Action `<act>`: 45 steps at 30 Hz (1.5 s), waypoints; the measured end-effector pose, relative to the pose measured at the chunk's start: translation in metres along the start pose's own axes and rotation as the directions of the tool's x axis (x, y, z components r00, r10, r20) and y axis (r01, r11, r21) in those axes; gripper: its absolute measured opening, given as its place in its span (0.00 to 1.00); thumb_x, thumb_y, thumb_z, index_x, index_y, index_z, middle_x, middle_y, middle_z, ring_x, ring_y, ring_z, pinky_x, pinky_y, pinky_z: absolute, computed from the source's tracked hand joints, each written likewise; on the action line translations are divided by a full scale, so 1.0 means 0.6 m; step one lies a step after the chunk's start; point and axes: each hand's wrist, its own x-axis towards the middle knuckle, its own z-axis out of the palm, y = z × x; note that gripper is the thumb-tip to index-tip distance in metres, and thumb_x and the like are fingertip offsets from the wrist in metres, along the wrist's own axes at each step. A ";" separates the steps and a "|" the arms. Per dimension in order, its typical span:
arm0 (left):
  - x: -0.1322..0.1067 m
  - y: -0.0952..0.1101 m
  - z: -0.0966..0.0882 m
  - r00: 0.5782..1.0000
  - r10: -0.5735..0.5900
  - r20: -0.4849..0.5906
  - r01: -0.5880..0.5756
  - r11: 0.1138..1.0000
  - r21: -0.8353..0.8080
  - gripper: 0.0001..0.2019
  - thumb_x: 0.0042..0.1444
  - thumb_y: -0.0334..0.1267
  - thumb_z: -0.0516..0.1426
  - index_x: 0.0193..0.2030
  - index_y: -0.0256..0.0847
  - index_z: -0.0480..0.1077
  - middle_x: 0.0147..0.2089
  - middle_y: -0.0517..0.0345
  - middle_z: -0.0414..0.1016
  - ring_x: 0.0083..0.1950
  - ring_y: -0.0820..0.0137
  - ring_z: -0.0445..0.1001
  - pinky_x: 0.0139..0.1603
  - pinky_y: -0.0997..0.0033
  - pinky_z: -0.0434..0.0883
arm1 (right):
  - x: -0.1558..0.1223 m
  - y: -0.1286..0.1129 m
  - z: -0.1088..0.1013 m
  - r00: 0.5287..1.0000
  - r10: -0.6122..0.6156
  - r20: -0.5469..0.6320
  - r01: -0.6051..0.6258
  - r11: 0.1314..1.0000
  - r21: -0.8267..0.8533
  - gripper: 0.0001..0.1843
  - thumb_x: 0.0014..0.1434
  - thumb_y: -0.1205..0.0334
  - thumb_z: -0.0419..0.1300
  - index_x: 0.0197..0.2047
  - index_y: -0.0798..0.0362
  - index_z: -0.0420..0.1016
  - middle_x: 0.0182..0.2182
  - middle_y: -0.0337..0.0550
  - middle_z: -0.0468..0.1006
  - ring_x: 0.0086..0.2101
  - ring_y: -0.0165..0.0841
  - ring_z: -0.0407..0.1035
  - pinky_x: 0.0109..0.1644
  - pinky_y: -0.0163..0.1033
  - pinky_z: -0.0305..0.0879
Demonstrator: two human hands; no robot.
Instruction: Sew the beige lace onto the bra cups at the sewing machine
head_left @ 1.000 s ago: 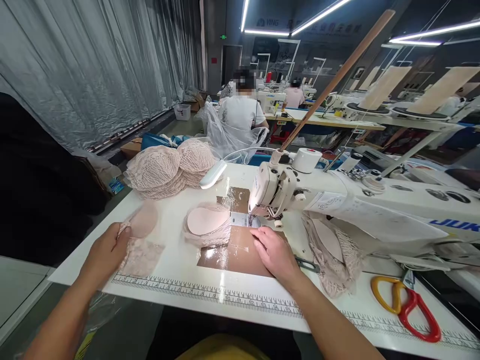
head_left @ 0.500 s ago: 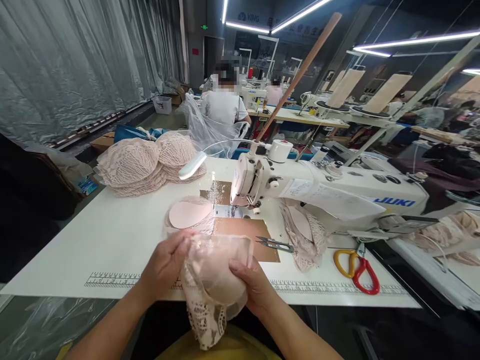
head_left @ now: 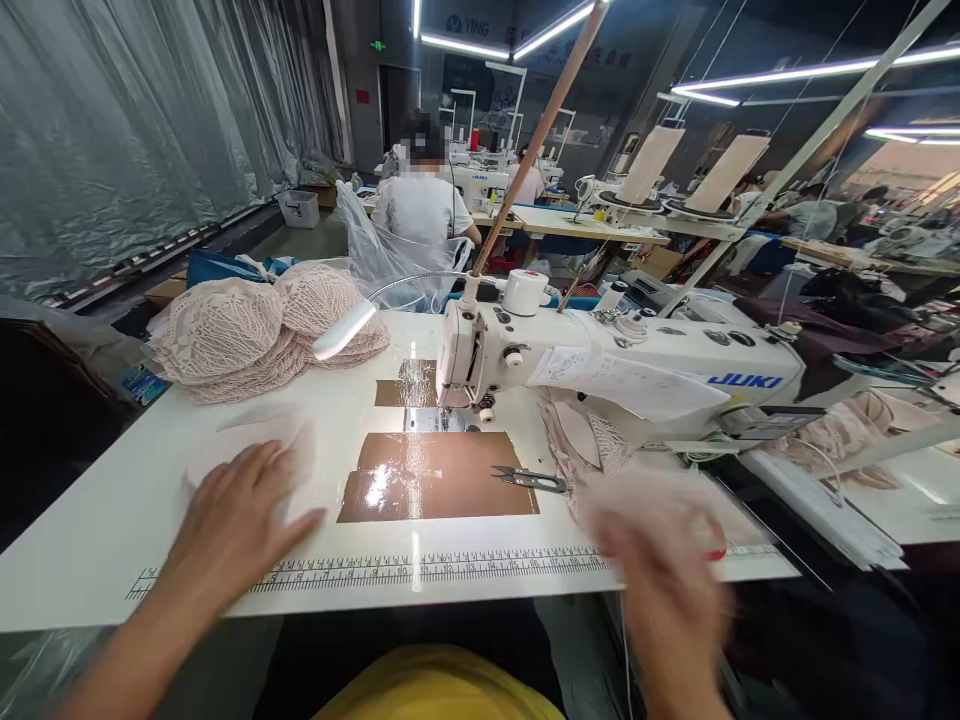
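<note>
At the left of the table my left hand (head_left: 240, 505) lies with fingers stretched and thumb apart over a blurred pale bra cup piece (head_left: 217, 445). My right hand (head_left: 664, 590), smeared by motion, is at the right by the table's front edge. It grips a pale pink bra cup (head_left: 645, 500), also blurred, which partly covers red-handled scissors (head_left: 716, 540). Between the hands, thread snips (head_left: 529, 479) rest on a brown plate (head_left: 442, 500) in front of the white sewing machine (head_left: 600, 350). Another lace bra cup (head_left: 581, 435) sits under the machine arm.
A stack of lace bra cups (head_left: 217, 335) stands at the back left beside a lamp (head_left: 345, 330). A printed ruler (head_left: 420, 572) runs along the front edge. Ahead, a person in a white shirt (head_left: 420, 208) sits at another machine. Thread cones (head_left: 651, 165) stand at the upper right.
My hands have parted. The right one has carried the bra cup from the middle to the right. The cup piece from beside the needle is now at the left under my left hand.
</note>
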 end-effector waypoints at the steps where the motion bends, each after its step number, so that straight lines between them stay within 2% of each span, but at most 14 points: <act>1: -0.001 0.032 -0.011 0.995 0.097 -0.031 -0.098 0.993 -0.065 0.36 0.51 0.54 0.58 0.62 0.32 0.62 0.65 0.33 0.62 0.65 0.41 0.59 0.63 0.39 0.58 | -0.008 -0.005 0.034 0.995 -0.023 0.093 0.021 0.999 0.030 0.13 0.55 0.49 0.61 0.32 0.50 0.75 0.28 0.42 0.77 0.31 0.37 0.71 0.31 0.38 0.68; 3: -0.004 0.096 -0.029 0.944 0.320 0.077 -0.291 0.920 -0.263 0.38 0.51 0.46 0.60 0.68 0.41 0.54 0.68 0.44 0.59 0.68 0.49 0.57 0.65 0.47 0.59 | -0.024 -0.017 0.092 0.822 -0.181 0.540 0.101 0.979 0.176 0.09 0.56 0.58 0.59 0.27 0.52 0.71 0.25 0.39 0.75 0.27 0.32 0.68 0.29 0.35 0.64; 5: -0.005 0.137 -0.036 0.883 0.434 0.181 -0.317 0.834 -0.452 0.33 0.52 0.37 0.57 0.66 0.47 0.56 0.61 0.53 0.69 0.60 0.58 0.68 0.60 0.58 0.66 | -0.035 -0.029 0.124 0.708 -0.272 0.652 0.144 0.959 0.243 0.05 0.55 0.66 0.57 0.28 0.52 0.69 0.25 0.37 0.73 0.26 0.29 0.65 0.29 0.32 0.61; 11: -0.007 0.079 -0.015 0.990 -0.107 0.089 0.137 0.857 -0.496 0.13 0.54 0.36 0.53 0.44 0.42 0.74 0.40 0.55 0.78 0.40 0.62 0.76 0.37 0.70 0.71 | -0.006 -0.019 0.088 0.912 -0.335 0.236 0.280 0.931 0.236 0.10 0.47 0.67 0.64 0.29 0.49 0.65 0.24 0.36 0.70 0.24 0.30 0.62 0.26 0.34 0.56; 14: -0.013 0.079 -0.011 0.961 -0.051 0.273 0.249 0.591 -0.768 0.14 0.59 0.43 0.54 0.46 0.42 0.76 0.39 0.55 0.79 0.39 0.61 0.76 0.38 0.68 0.73 | 0.010 -0.011 0.088 0.962 -0.152 0.229 0.094 0.965 0.244 0.05 0.51 0.64 0.63 0.30 0.49 0.68 0.27 0.38 0.71 0.27 0.32 0.64 0.29 0.35 0.59; 16: -0.019 0.109 -0.015 0.914 0.183 0.361 0.295 0.311 -0.903 0.20 0.61 0.49 0.54 0.55 0.43 0.73 0.43 0.52 0.79 0.41 0.60 0.76 0.43 0.64 0.74 | 0.010 -0.011 0.105 0.879 -0.059 0.473 -0.102 0.946 0.308 0.06 0.54 0.59 0.63 0.31 0.51 0.72 0.27 0.38 0.72 0.28 0.32 0.64 0.31 0.35 0.60; 20: -0.028 0.159 -0.027 0.843 0.456 0.286 0.324 -0.006 -0.946 0.35 0.57 0.58 0.56 0.69 0.51 0.55 0.62 0.46 0.65 0.47 0.60 0.73 0.47 0.60 0.73 | -0.009 -0.010 0.138 0.553 -0.019 0.833 -0.517 0.776 0.361 0.11 0.54 0.54 0.65 0.36 0.53 0.77 0.28 0.37 0.73 0.29 0.31 0.65 0.35 0.35 0.62; 24: -0.026 0.141 -0.018 0.931 0.233 0.281 0.281 0.036 -0.959 0.34 0.55 0.56 0.59 0.67 0.53 0.57 0.67 0.47 0.58 0.45 0.64 0.70 0.40 0.68 0.72 | -0.024 -0.003 0.140 0.469 -0.053 0.882 -0.687 0.605 0.402 0.13 0.46 0.55 0.71 0.30 0.54 0.77 0.23 0.35 0.73 0.26 0.30 0.65 0.36 0.37 0.63; 26: -0.024 0.127 -0.009 0.910 0.198 0.363 0.351 0.096 -0.931 0.35 0.51 0.55 0.62 0.65 0.49 0.62 0.64 0.46 0.62 0.53 0.59 0.68 0.49 0.64 0.70 | -0.025 -0.001 0.137 0.471 -0.055 0.880 -0.711 0.567 0.416 0.13 0.44 0.56 0.72 0.26 0.54 0.74 0.22 0.35 0.71 0.25 0.30 0.65 0.35 0.37 0.62; 30: -0.034 0.120 -0.001 0.730 0.422 0.537 0.616 -0.066 -0.785 0.29 0.49 0.50 0.65 0.57 0.40 0.69 0.49 0.47 0.74 0.50 0.58 0.72 0.52 0.60 0.69 | -0.022 0.007 0.135 0.609 0.044 0.792 -0.666 0.572 0.480 0.18 0.41 0.59 0.74 0.25 0.53 0.67 0.21 0.32 0.66 0.23 0.26 0.58 0.29 0.32 0.57; 34: -0.046 0.123 -0.003 0.768 0.341 0.542 0.621 -0.191 -0.760 0.15 0.49 0.39 0.66 0.44 0.41 0.73 0.36 0.58 0.73 0.38 0.71 0.72 0.39 0.75 0.68 | -0.018 0.021 0.136 0.781 0.104 0.615 -0.551 0.577 0.602 0.24 0.42 0.56 0.73 0.26 0.50 0.58 0.21 0.28 0.58 0.22 0.24 0.49 0.25 0.29 0.50; 37: -0.047 0.124 -0.001 0.777 0.314 0.546 0.616 -0.200 -0.762 0.17 0.50 0.36 0.66 0.47 0.42 0.73 0.39 0.58 0.74 0.39 0.71 0.73 0.42 0.75 0.69 | -0.017 0.021 0.136 0.843 0.115 0.525 -0.467 0.641 0.609 0.22 0.45 0.53 0.72 0.30 0.49 0.61 0.25 0.32 0.61 0.25 0.27 0.54 0.28 0.30 0.55; 41: -0.045 0.133 0.009 0.788 0.290 0.544 0.605 -0.199 -0.771 0.29 0.50 0.40 0.66 0.59 0.43 0.66 0.49 0.50 0.75 0.49 0.60 0.74 0.51 0.62 0.71 | -0.014 0.013 0.134 0.806 0.045 0.590 -0.404 0.770 0.493 0.17 0.53 0.48 0.66 0.38 0.50 0.71 0.30 0.39 0.69 0.30 0.31 0.61 0.34 0.34 0.59; 45: -0.045 0.152 0.006 0.820 0.076 0.567 0.570 -0.207 -0.796 0.33 0.49 0.42 0.66 0.62 0.43 0.62 0.54 0.49 0.74 0.54 0.57 0.72 0.53 0.60 0.71 | -0.012 0.011 0.131 0.730 -0.050 0.682 -0.337 0.841 0.422 0.23 0.62 0.40 0.53 0.39 0.53 0.75 0.30 0.40 0.70 0.31 0.32 0.63 0.37 0.36 0.60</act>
